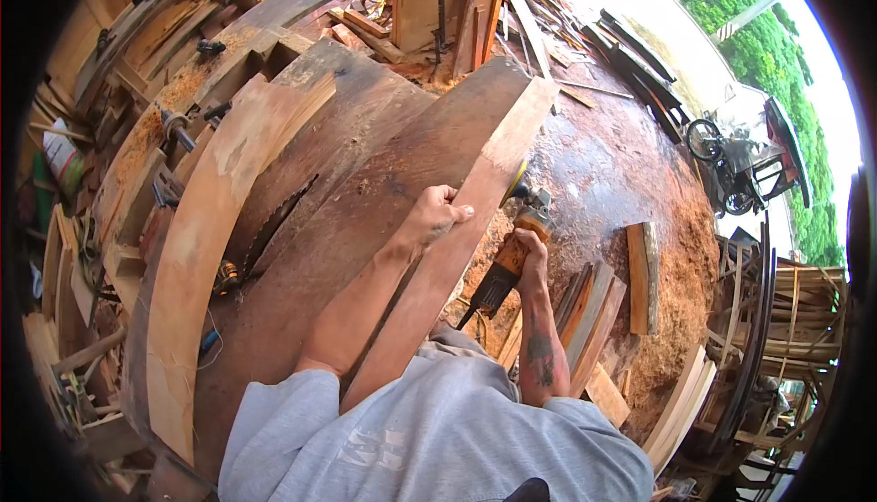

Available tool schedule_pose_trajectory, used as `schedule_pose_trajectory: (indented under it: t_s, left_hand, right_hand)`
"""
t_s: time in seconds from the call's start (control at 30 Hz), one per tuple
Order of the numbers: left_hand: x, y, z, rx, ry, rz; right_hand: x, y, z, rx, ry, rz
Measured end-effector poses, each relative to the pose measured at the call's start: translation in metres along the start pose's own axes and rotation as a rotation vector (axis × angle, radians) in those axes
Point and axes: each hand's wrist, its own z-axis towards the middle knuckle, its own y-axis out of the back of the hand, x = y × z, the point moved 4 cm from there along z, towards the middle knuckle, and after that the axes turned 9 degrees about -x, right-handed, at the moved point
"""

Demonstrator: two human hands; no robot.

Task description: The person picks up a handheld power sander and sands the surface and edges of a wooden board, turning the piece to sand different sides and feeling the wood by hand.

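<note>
A long reddish-brown wooden plank stretches from beside my body to the far end of the work table. My left hand is closed over its left edge about midway, thumb lying on the wood. In my right hand is an angle grinder, black and orange-yellow, gripped around its body. The grinder's disc, seen edge-on with a yellowish rim, is against or very close to the plank's right edge. Whether the disc is spinning cannot be made out.
A wide curved board lies to the left, with a yellow-and-black tool beside it. More power tools sit farther left. Wood blocks and sawdust cover the floor at right. A motorcycle stands outside.
</note>
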Motion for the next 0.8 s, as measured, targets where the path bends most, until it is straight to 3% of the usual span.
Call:
schedule_pose_trajectory:
  t_s: [0.37, 0.8]
  left_hand:
    - [0.005, 0.001, 0.001, 0.009, 0.007, -0.043]
    - [0.02, 0.035, 0.056, -0.047, 0.052, -0.165]
  right_hand:
    - [-0.001, 0.002, 0.023, -0.021, -0.072, 0.02]
    - [-0.034, -0.002, -0.026, 0.023, -0.133, 0.048]
